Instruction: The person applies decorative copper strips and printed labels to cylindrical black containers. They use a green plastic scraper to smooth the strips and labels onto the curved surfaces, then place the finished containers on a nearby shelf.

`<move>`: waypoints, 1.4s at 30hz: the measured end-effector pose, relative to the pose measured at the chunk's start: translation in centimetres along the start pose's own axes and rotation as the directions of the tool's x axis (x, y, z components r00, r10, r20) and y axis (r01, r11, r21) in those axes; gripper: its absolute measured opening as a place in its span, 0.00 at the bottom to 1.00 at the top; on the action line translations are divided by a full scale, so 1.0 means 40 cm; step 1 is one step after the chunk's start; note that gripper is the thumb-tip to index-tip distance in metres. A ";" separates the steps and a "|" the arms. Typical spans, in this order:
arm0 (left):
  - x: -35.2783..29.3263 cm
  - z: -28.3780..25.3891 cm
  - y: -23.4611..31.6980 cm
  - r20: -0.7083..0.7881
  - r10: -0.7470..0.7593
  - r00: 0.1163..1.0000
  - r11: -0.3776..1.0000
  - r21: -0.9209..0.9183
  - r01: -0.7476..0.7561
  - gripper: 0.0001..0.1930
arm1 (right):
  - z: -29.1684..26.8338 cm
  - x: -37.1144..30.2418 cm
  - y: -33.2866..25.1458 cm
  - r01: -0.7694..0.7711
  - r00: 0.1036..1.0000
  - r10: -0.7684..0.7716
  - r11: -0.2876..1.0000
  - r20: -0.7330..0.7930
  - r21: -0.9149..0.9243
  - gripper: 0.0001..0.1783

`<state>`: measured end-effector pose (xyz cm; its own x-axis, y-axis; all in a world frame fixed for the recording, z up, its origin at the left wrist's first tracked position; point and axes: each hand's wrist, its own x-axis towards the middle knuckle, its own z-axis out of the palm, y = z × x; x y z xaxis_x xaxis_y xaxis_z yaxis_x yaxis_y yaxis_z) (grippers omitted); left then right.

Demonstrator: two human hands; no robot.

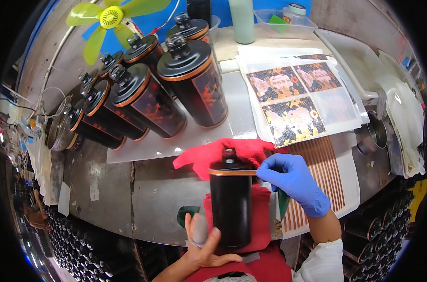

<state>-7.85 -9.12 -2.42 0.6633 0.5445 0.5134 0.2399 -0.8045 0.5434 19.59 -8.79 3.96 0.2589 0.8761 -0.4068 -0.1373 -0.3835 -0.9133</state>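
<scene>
Left grip (205, 252) bare, fingers spread, right grip (296, 181) gloved blue, fingertips pinched

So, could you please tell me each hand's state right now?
Left hand: spread open beside the lower end of the black bottle.
Right hand: closed, pinching the end of the copper strip.

I'm scanning for print, and no words or numbers come through legibly on my feed. Ahead of the gloved right hand (291, 178), I've got a stack of printed sheets (293, 101); the top one shows dark-patterned panels in pink and yellow, with small round red marks. Now farther ahead, left of that hand, I see standing black bottles (183, 98) carrying dark picture labels (209, 96) with orange-red shapes, any lettering too small for me.
</scene>
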 end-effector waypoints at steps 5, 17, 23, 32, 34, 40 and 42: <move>0.084 0.014 0.036 0.391 0.143 0.909 0.922 0.282 -0.266 0.26 | 0.009 -0.017 -0.034 -0.008 1.000 0.007 0.998 0.020 0.063 0.08; -0.056 0.047 -0.052 0.157 -0.213 0.964 0.919 -0.303 0.252 0.35 | 0.077 0.016 -0.018 0.118 0.991 -0.124 0.986 -0.047 -0.115 0.12; 0.057 0.017 0.033 0.164 0.115 0.980 0.978 0.156 -0.141 0.30 | 0.082 0.012 -0.037 0.039 0.999 -0.042 0.994 -0.033 -0.101 0.11; 0.054 0.040 0.008 0.077 0.056 0.995 0.998 -0.013 -0.055 0.29 | 0.077 0.022 -0.022 0.141 0.982 -0.163 0.970 -0.099 -0.196 0.10; 0.030 0.029 -0.022 0.150 -0.039 0.988 0.949 -0.304 0.084 0.36 | 0.060 0.024 -0.013 0.117 0.980 -0.143 0.977 -0.137 -0.180 0.10; 0.039 0.014 -0.066 -0.212 -0.226 0.951 0.859 -0.504 0.092 0.31 | 0.028 0.007 0.017 -0.001 0.986 0.001 1.000 -0.165 0.004 0.08; 0.161 0.016 -0.057 -0.156 -0.546 0.823 0.655 -0.692 0.304 0.30 | 0.002 0.009 0.048 -0.012 0.981 0.038 0.991 -0.190 0.136 0.08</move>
<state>-3.67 -3.93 -0.79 0.3042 0.9246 0.2292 -0.1323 -0.1972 0.9714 19.34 -9.19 2.07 0.4304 0.7894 -0.4376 -0.2692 -0.3505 -0.8970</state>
